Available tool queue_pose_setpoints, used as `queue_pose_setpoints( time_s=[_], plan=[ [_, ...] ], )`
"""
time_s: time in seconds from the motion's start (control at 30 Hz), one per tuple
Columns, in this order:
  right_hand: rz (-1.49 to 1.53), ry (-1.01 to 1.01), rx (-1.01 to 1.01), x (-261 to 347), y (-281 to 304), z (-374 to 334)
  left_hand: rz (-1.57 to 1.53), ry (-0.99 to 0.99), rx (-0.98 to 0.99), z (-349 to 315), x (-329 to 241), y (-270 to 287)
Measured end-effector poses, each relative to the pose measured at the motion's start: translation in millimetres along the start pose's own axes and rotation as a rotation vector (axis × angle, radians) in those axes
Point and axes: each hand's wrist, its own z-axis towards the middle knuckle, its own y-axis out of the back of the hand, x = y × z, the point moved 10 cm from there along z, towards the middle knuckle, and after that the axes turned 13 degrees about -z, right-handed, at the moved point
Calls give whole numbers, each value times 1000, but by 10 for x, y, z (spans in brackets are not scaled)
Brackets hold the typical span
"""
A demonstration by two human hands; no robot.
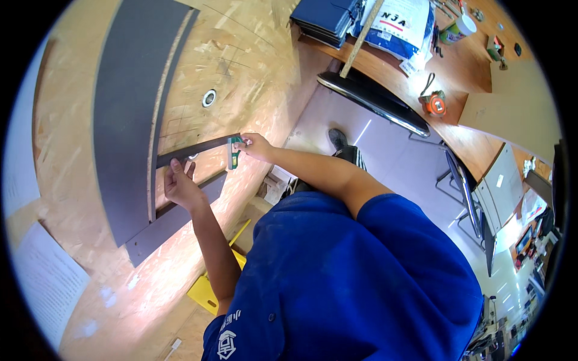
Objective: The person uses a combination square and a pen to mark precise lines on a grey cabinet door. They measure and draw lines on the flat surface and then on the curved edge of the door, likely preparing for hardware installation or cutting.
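Note:
My left hand (182, 188) is at the near end of a narrow dark strip (201, 148), its thumb on the strip's edge and its fingers bent beside it. The strip runs from a long grey panel (126, 108) toward my right hand (256, 148). That hand pinches a small green tool with a silvery edge (234, 154) at the strip's other end; its exact kind is unclear. The grey panel lies along a pale edge strip (168, 84). Another grey board (171, 231) lies below my left hand, partly hidden by it.
The wooden worktop (253, 66) has a round metal-rimmed hole (209, 98). Printed sheets (48, 283) lie at left. A yellow plastic piece (205, 293) is below the worktop edge. On a desk at right are dark folders (325, 21), a tape measure (435, 105) and a cup (459, 29).

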Motion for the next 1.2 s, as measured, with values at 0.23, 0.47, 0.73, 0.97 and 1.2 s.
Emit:
queue_pose_setpoints(
  time_s=[0.23, 0.47, 0.73, 0.97, 1.2],
  plan=[
    [54, -73, -63, 144, -109, -71, 136, -27, -26, -22, -260, 14],
    [69, -102, -101, 161, -80, -24, 158, -39, 5, 7, -317, -28],
    [124, -41, -230, 188, -78, -40, 169, -38, 33, 31, -344, -48],
    [157, -75, -206, 207, -99, -92, 156, -58, 42, 43, -354, -41],
    [119, -123, -234, 168, -117, -89, 193, -45, 80, 96, -366, -28]
  ],
)
